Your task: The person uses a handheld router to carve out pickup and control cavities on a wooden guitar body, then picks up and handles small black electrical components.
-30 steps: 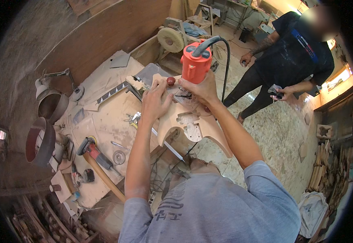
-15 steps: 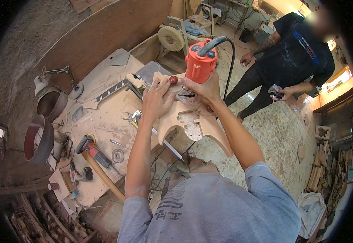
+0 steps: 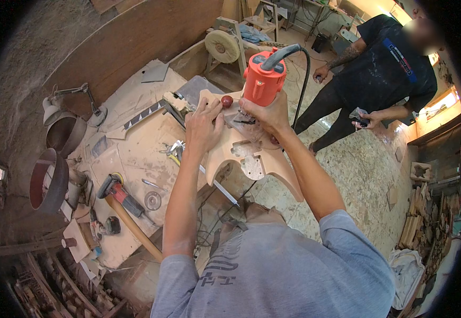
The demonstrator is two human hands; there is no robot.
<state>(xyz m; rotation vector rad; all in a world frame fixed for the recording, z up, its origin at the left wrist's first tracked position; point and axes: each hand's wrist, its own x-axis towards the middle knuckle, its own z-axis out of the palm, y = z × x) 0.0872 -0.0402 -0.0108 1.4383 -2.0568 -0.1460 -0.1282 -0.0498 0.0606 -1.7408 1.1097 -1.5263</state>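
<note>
A pale wooden guitar body with routed pockets sits in front of me, its two horns pointing toward me. On its upper face stands an orange-red router with a clear base and dark red knobs. My right hand is wrapped round the router's lower housing. Left of it, my left hand lies on the wood beside one red knob, its fingers stretched forward and holding nothing. The router's bit and the cut below it are hidden.
The dusty workbench at left carries an angle grinder, a cordless drill, calipers and a desk lamp. A hose and cable rise from the router. Another person stands at the right.
My left hand's thumb and fingers have drawn closer together on the wood. The router and my right hand have shifted very slightly to the right.
</note>
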